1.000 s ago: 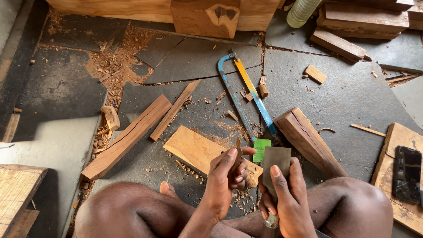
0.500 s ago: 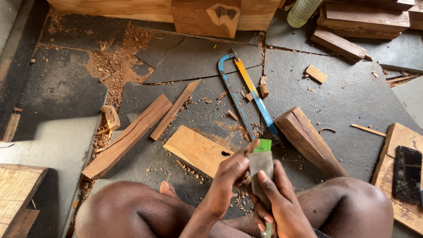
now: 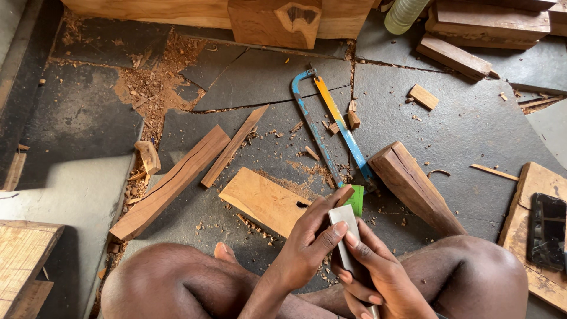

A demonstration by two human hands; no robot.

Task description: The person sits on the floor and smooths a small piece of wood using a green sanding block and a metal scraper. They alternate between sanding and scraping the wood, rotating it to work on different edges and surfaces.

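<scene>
Head view: dark cracked floor (image 3: 472, 136) is seen strewn with sawdust, chips and offcuts. Blue-framed hacksaw (image 3: 331, 127) is laid across the middle, flat board (image 3: 263, 199) just below it, angled wooden block (image 3: 413, 186) to its right. Grey sharpening stone (image 3: 344, 233) is gripped between both hands above the bare knees. Left hand (image 3: 307, 245) is curled on the stone's upper end, fingers across its face. Right hand (image 3: 378, 277) is clenched around the lower end. Small green piece (image 3: 357, 199) is seen just behind the stone.
</scene>
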